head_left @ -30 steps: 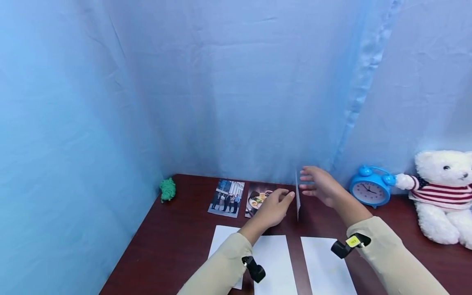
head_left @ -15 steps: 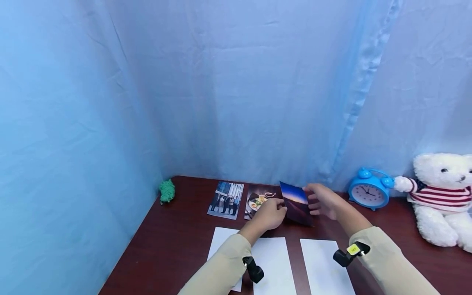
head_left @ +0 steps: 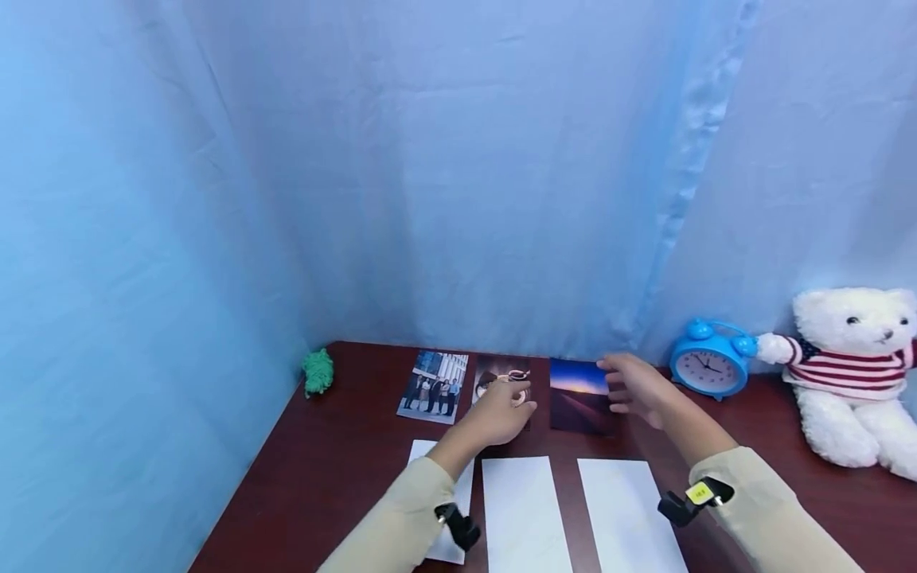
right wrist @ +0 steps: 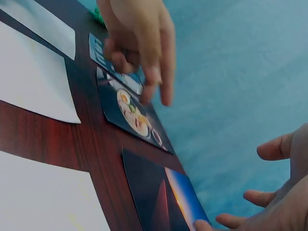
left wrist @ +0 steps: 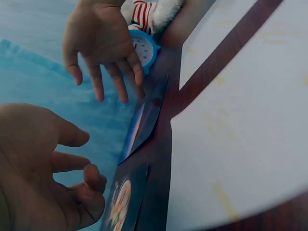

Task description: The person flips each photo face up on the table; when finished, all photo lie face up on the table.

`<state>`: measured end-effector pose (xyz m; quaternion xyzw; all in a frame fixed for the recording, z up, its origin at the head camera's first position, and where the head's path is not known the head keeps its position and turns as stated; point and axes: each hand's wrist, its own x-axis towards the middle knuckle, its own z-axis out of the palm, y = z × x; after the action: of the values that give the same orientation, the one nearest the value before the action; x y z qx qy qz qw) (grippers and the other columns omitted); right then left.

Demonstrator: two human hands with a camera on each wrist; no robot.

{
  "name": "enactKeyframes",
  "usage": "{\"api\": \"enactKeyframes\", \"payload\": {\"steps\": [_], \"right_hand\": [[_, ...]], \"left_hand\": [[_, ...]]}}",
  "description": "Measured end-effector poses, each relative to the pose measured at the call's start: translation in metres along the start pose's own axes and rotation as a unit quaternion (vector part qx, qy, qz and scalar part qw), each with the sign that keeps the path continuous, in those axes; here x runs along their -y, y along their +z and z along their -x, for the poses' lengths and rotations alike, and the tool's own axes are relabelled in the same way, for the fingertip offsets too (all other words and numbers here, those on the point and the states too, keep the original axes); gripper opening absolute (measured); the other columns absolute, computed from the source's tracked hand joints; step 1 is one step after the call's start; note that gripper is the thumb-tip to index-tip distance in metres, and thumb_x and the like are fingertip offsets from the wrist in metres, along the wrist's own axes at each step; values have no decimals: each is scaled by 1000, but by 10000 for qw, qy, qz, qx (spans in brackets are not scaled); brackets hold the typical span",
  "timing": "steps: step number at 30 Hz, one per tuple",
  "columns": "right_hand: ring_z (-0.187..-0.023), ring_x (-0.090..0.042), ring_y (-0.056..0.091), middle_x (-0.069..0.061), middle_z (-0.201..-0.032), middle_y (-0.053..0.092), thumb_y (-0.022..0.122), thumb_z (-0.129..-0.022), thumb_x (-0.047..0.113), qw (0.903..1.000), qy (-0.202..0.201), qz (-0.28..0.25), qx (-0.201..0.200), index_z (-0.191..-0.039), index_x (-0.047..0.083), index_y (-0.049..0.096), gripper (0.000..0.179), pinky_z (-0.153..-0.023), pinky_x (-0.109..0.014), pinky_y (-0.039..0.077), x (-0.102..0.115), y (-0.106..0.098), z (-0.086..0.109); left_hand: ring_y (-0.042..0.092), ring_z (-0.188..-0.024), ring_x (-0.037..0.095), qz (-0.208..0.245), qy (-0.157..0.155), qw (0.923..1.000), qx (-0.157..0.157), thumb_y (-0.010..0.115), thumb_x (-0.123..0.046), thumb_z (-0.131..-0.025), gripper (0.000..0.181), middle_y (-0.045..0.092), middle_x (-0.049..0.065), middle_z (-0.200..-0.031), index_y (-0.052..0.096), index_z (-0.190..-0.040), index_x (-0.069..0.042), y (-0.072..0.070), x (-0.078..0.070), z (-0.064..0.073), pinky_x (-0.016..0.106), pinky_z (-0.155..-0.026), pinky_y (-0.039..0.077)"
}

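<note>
Three photos lie in a row at the back of the dark wooden table [head_left: 337, 454]: a group of people [head_left: 432, 386], a plate of food [head_left: 501, 370] and a sunset [head_left: 579, 386]. My left hand [head_left: 519, 402] hovers over the near part of the food photo [right wrist: 127, 110] with relaxed fingers and holds nothing. My right hand [head_left: 616, 386] is open, fingers spread at the right edge of the sunset photo [right wrist: 159, 197]. In the right wrist view one fingertip [right wrist: 199, 224] touches its corner. The sunset photo [left wrist: 144, 120] lies flat.
Three white sheets [head_left: 523, 513] lie side by side along the near edge. A blue alarm clock [head_left: 709, 368] and a white teddy bear [head_left: 852, 382] stand at the back right. A green knitted thing [head_left: 315, 371] sits at the back left. Blue cloth walls close in the table.
The sunset photo stood on edge between my hands, then tipped over and now lies flat to the right of the food photo. Both hands have let go and drawn slightly apart.
</note>
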<state>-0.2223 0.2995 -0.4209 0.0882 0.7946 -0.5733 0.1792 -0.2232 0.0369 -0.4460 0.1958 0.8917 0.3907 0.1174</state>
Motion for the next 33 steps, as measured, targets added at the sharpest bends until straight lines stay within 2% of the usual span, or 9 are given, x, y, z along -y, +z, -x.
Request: {"api": "enactKeyframes", "payload": {"steps": [1,2,5,9,13,17,21,25,33], "right_hand": [[-153,-62,25,-37,-171,12,26,-115,44,9999,-112,-32,8,-167,-3,6,73,-122,-63,38,0,0,2],[-154,-60,27,-37,-171,12,24,-116,43,9998,-212,-64,10,-167,-3,4,72,-122,-62,39,0,0,5],[-150,-57,36,-37,-170,16,21,-117,40,9983,-553,-147,136,-167,-5,4,69,-118,-56,46,2,5,13],[-146,-51,47,-37,-166,28,27,-116,33,9946,-790,-463,486,-166,-5,12,64,-113,-49,53,8,29,24],[-143,-50,52,-39,-156,41,33,-113,22,9893,-889,-756,870,-162,-7,20,58,-111,-48,54,11,66,33],[-140,-51,54,-37,-148,51,44,-110,19,9884,-1009,-291,1100,-155,-9,33,54,-109,-54,54,7,102,46],[-137,-46,56,-28,-145,57,59,-105,25,9858,-1015,663,1163,-149,-5,45,55,-110,-63,49,1,128,61],[-137,-44,56,-24,-145,59,64,-102,26,9817,-973,1320,966,-146,-2,50,54,-110,-65,47,-4,139,67],[-140,-45,55,-24,-147,58,62,-103,25,9790,-1052,1633,623,-145,-2,51,52,-111,-63,49,-7,135,58]], "left_hand": [[59,-139,33,-4,12,10000,13,58,-27,-108,49,65,19,-145,56,-153,-8,-6,3,6,51,-115,49],[49,-150,34,-5,-36,10000,64,59,-29,-108,50,57,17,-155,55,-153,-8,-12,5,12,55,-120,43],[55,-142,36,159,-78,9997,139,61,-32,-107,54,56,20,-152,54,-154,-6,-28,14,31,58,-115,47],[59,-135,37,348,-211,9990,201,63,-35,-106,56,58,21,-146,53,-154,-6,-47,27,60,60,-109,50],[57,-139,36,-12,-313,9992,234,67,-33,-105,52,58,18,-148,59,-149,-7,-58,41,86,60,-112,50],[60,-136,31,-612,-450,9958,515,72,-33,-101,49,60,14,-146,66,-142,-7,-61,52,106,56,-113,50],[62,-129,27,-1069,-600,9893,793,75,-35,-98,51,61,12,-144,69,-138,-5,-62,57,119,53,-113,51],[62,-128,28,-1313,-689,9857,800,76,-37,-97,53,58,12,-148,68,-139,-5,-62,61,127,52,-112,52],[62,-126,30,-1351,-770,9859,610,77,-38,-96,57,50,15,-153,67,-140,-4,-60,70,132,53,-109,54]]}}
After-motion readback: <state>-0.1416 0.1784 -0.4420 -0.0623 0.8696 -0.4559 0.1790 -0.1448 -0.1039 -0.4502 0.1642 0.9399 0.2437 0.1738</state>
